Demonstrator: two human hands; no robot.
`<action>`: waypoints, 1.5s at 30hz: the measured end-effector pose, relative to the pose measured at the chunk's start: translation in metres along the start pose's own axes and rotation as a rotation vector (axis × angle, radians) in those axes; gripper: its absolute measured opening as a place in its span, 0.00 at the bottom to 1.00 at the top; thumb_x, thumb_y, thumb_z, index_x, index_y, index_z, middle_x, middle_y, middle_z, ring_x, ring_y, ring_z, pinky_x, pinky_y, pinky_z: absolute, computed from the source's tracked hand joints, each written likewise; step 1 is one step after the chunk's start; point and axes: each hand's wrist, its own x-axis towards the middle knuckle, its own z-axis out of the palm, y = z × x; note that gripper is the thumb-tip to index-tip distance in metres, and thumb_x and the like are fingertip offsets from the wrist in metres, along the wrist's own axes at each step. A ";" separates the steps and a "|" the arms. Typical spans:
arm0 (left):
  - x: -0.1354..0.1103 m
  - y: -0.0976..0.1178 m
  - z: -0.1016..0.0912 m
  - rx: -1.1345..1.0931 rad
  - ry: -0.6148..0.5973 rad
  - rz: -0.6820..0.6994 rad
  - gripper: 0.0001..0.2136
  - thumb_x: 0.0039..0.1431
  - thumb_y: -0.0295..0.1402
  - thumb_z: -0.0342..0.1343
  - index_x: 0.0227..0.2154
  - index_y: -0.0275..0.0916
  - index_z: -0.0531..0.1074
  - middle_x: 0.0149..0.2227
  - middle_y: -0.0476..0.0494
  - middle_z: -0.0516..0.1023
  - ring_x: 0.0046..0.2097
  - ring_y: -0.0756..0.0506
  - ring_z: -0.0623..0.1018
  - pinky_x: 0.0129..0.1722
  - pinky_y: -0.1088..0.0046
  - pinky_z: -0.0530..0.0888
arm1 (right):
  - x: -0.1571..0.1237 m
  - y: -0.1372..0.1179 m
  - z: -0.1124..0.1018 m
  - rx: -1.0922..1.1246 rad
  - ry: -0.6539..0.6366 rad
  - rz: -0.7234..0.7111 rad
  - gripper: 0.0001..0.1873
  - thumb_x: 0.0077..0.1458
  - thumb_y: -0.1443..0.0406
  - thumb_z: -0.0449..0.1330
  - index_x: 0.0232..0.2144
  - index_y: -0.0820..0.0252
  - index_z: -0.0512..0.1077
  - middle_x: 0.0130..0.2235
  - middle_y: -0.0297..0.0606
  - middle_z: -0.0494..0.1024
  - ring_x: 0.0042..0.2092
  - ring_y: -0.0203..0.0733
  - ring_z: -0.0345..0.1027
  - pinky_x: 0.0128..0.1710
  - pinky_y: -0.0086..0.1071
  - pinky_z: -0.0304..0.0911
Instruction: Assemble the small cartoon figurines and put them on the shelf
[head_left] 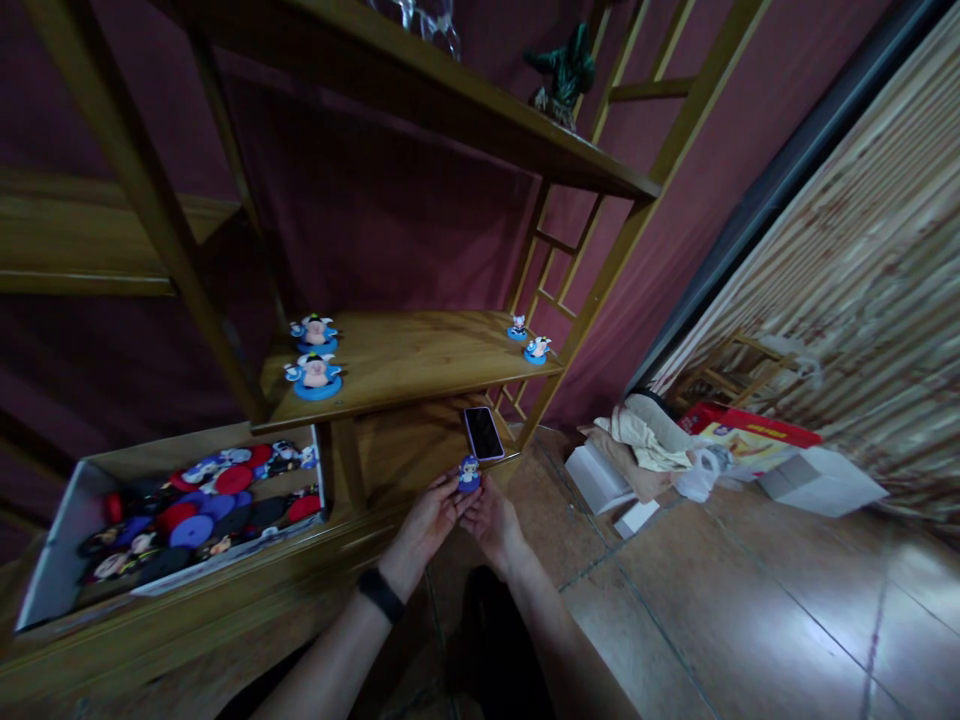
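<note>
A small purple-based figurine [469, 474] is held between my two hands, in front of the lower shelf. My left hand [429, 512] closes its fingers on the figurine's left side; a black band circles that wrist. From the other side my right hand [491, 518] grips it too. Just behind the hands a phone [484, 434] lies on the lower board. On the shelf above [420, 350], two pig figurines [315, 375] on blue bases stand at the left, one behind the other. Two smaller figurines [536, 348] on blue bases stand at the right end.
An open cardboard box [56, 560] of figurines with red, purple and black bases sits at the left. A wooden shelf post [592, 300] rises at the right. White boxes [596, 480], bags and a red package [750, 430] lie on the tiled floor. A dark green statue [570, 70] stands higher up.
</note>
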 end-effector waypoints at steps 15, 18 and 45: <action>0.002 0.009 -0.006 0.112 0.011 0.000 0.06 0.57 0.19 0.52 0.34 0.30 0.72 0.36 0.35 0.79 0.39 0.44 0.80 0.44 0.65 0.77 | 0.000 -0.010 -0.006 -0.313 0.196 -0.371 0.19 0.45 0.54 0.61 0.38 0.57 0.74 0.36 0.39 0.79 0.33 0.40 0.71 0.30 0.30 0.64; 0.003 0.005 -0.007 0.190 -0.002 0.005 0.07 0.56 0.20 0.53 0.36 0.31 0.73 0.37 0.36 0.80 0.37 0.45 0.80 0.43 0.65 0.77 | 0.004 -0.009 -0.006 -0.367 0.163 -0.422 0.16 0.42 0.56 0.63 0.34 0.58 0.75 0.33 0.36 0.78 0.32 0.38 0.69 0.29 0.29 0.63; 0.001 0.004 -0.007 0.417 0.067 0.003 0.05 0.47 0.21 0.63 0.30 0.30 0.76 0.30 0.38 0.81 0.31 0.45 0.80 0.35 0.71 0.77 | 0.010 0.002 -0.009 -0.455 0.243 -0.469 0.08 0.39 0.61 0.62 0.24 0.59 0.73 0.25 0.32 0.75 0.28 0.37 0.67 0.27 0.28 0.63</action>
